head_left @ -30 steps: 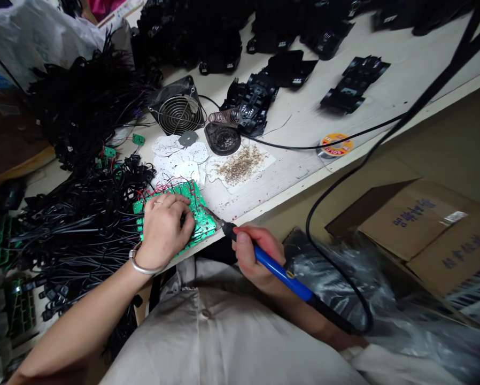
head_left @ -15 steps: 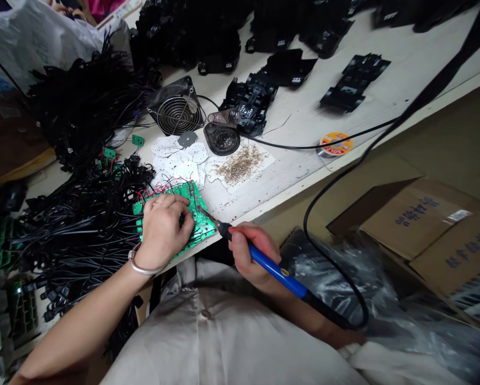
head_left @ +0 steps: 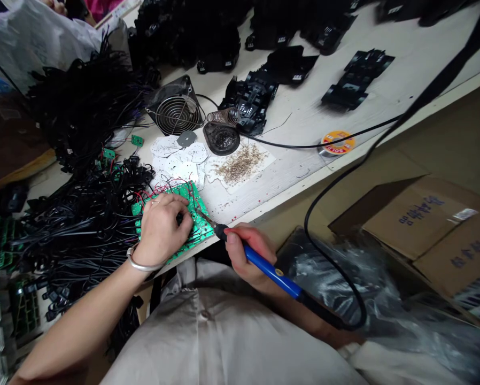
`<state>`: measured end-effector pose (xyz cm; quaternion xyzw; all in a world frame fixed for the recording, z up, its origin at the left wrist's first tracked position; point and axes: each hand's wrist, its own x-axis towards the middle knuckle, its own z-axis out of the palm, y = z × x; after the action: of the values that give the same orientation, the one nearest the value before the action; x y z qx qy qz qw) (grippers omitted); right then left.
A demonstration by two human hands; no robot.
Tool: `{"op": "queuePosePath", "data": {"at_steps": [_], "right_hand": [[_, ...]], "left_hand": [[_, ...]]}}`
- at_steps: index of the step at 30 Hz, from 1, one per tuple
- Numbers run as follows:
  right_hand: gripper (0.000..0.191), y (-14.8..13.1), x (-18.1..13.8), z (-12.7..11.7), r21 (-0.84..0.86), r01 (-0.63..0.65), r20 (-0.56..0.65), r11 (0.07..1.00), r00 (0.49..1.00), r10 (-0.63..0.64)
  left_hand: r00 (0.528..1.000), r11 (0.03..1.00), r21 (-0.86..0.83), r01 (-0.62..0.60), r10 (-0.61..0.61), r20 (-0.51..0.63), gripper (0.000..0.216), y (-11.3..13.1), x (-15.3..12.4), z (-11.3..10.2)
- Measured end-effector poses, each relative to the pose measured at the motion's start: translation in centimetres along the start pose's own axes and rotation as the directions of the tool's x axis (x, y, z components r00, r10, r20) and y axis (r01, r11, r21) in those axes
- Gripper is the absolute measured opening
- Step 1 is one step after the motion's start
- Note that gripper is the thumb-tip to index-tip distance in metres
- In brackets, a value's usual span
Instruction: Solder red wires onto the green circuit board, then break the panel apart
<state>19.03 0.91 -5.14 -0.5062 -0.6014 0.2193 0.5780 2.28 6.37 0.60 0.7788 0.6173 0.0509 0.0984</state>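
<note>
My left hand (head_left: 163, 223) rests on a green circuit board panel (head_left: 203, 220) at the bench edge. Its fingers are curled and pressed together; what they pinch is hidden. Thin red and black wires run over the panel beyond the fingers. My right hand (head_left: 248, 252) is wrapped round the blue handle of a soldering iron (head_left: 269, 270). The iron's tip points up and left and meets the panel just right of my left fingers, near a red wire. Whether it touches a pad is too small to tell.
Black cables (head_left: 83, 230) heap on the left. Beyond the panel lie white paper pieces (head_left: 184, 155), a soldering iron stand (head_left: 222, 139) and a fan (head_left: 176, 109). A solder spool (head_left: 337, 143) sits near the bench edge. The iron's cord (head_left: 308, 208) loops at right, above cardboard boxes (head_left: 420, 219).
My right hand and the soldering iron have shifted slightly left, bringing the tip a little further over the panel. My left hand has barely moved.
</note>
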Motion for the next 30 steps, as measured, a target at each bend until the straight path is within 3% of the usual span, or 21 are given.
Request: {"op": "queuePosePath", "data": {"at_steps": [8,30], "right_hand": [[0.006,-0.04,0.55,0.09,-0.007,0.05,0.02,0.999,0.999,-0.05],[0.006,0.62,1.05,0.25,0.056,0.12,0.022,0.991,0.992,-0.121]], "left_hand": [[0.997,0.999,0.014,0.035,-0.035,0.064,0.014,0.09,0.62,-0.21],[0.997,1.0,-0.007,0.018,-0.017,0.07,0.015,-0.15,0.66,-0.19]]}}
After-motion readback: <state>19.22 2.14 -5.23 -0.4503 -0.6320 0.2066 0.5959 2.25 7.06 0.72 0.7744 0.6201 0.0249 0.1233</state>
